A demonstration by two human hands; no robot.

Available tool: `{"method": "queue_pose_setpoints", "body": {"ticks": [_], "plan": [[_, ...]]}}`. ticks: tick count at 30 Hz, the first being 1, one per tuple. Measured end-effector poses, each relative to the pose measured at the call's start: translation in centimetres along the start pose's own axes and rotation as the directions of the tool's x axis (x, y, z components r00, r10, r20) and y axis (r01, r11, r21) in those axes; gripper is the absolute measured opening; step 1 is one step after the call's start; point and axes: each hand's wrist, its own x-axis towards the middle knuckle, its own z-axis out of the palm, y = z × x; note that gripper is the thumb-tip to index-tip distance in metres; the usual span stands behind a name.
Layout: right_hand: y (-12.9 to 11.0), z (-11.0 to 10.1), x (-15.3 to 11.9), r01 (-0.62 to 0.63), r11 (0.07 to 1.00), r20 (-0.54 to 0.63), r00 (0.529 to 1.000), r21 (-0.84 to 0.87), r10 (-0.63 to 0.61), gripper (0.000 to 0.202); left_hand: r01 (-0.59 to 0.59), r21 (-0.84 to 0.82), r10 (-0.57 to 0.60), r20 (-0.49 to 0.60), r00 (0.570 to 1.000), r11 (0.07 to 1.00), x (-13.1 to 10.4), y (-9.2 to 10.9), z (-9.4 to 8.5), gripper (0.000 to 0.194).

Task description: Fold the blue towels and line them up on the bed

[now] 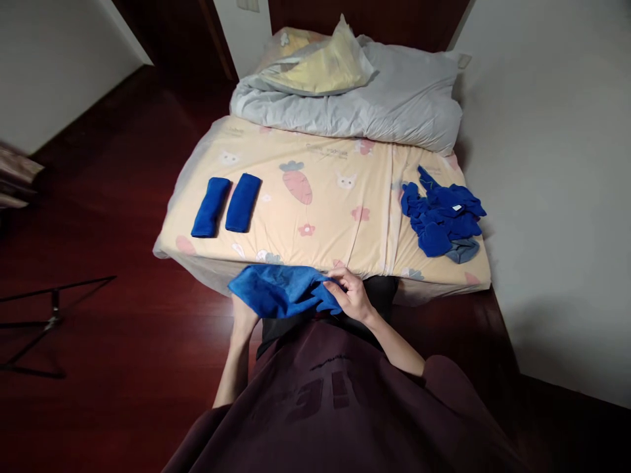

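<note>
Between my two hands, just off the near edge of the bed, a blue cloth (283, 289) is stretched sideways, its right end bunched. My left hand (245, 316) grips its left end from below, with the fingers hidden behind the fabric. At the right end, my right hand (351, 295) pinches the crumpled edge between thumb and fingers. Two blue cloths folded into narrow bundles lie side by side on the bed's left part, the outer bundle (211, 207) and the inner bundle (243, 202). On the right lies a loose heap of blue cloths (444, 213) with a white tag.
The bed (325, 230) has a cream carrot-print cover under clear plastic. A rolled pale quilt (409, 98) and a yellow pillow (325, 66) in plastic occupy its far end. A white wall (557, 197) borders the right side. Black stand legs (52, 318) rest on the red floor at left.
</note>
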Motion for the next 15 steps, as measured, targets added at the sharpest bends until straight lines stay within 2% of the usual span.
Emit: {"method": "queue_pose_setpoints", "body": {"ticks": [1, 3, 4, 5, 6, 7, 8, 9, 10, 11, 12, 13, 15], "plan": [[-0.3, 0.0, -0.1, 0.029, 0.999, 0.033, 0.999, -0.017, -0.028, 0.024, -0.031, 0.022, 0.033, -0.107, 0.994, 0.999, 0.0, 0.7, -0.6, 0.04], [-1.0, 0.1, -0.2, 0.1, 0.993, 0.104, 0.99, -0.059, -0.093, 0.019, -0.132, 0.07, 0.148, -0.324, 0.934, 0.989, -0.6, 2.9, -1.7, 0.038], [-1.3, 0.1, -0.3, 0.14, 0.987, 0.142, 0.982, -0.081, -0.127, 0.016, -0.204, 0.089, 0.222, -0.367, 0.903, 0.975, -1.1, 4.3, -2.1, 0.037], [-1.5, 0.1, -0.4, 0.18, 0.979, 0.186, 0.97, -0.1, -0.159, 0.015, -0.282, 0.097, 0.298, -0.334, 0.894, 0.954, -1.5, 5.8, -2.5, 0.036], [-1.7, 0.2, -0.4, 0.22, 0.969, 0.238, 0.953, -0.114, -0.189, 0.016, -0.356, 0.085, 0.366, -0.212, 0.906, 0.931, -2.0, 7.3, -2.7, 0.035], [-1.9, 0.3, -0.5, 0.261, 0.958, 0.284, 0.934, -0.123, -0.218, 0.018, -0.418, 0.056, 0.42, -0.022, 0.907, 0.907, -2.3, 8.6, -2.8, 0.034], [-2.0, 0.4, -0.6, 0.298, 0.946, 0.318, 0.916, -0.13, -0.245, 0.019, -0.461, 0.014, 0.45, 0.191, 0.872, 0.887, -2.5, 9.7, -2.7, 0.033], [-2.0, 0.5, -0.7, 0.331, 0.934, 0.342, 0.9, -0.137, -0.269, 0.019, -0.484, -0.03, 0.457, 0.384, 0.802, 0.874, -2.6, 10.6, -2.5, 0.032], [-2.0, 0.6, -0.8, 0.358, 0.922, 0.353, 0.89, -0.147, -0.289, 0.019, -0.492, -0.068, 0.451, 0.52, 0.725, 0.868, -2.6, 11.2, -2.2, 0.031], [-1.9, 0.7, -0.9, 0.374, 0.913, 0.355, 0.886, -0.163, -0.3, 0.019, -0.492, -0.095, 0.446, 0.596, 0.668, 0.865, -2.6, 11.5, -1.8, 0.031], [-1.9, 0.7, -1.0, 0.379, 0.906, 0.346, 0.889, -0.186, -0.301, 0.019, -0.491, -0.114, 0.446, 0.627, 0.639, 0.864, -2.4, 11.6, -1.5, 0.03], [-1.8, 0.7, -1.2, 0.374, 0.903, 0.334, 0.896, -0.213, -0.293, 0.02, -0.49, -0.122, 0.449, 0.629, 0.635, 0.863, -2.3, 11.5, -1.1, 0.028], [-1.8, 0.6, -1.5, 0.349, 0.9, 0.311, 0.913, -0.26, -0.264, 0.021, -0.494, -0.106, 0.452, 0.599, 0.661, 0.863, -2.1, 11.0, -0.7, 0.024]]}}
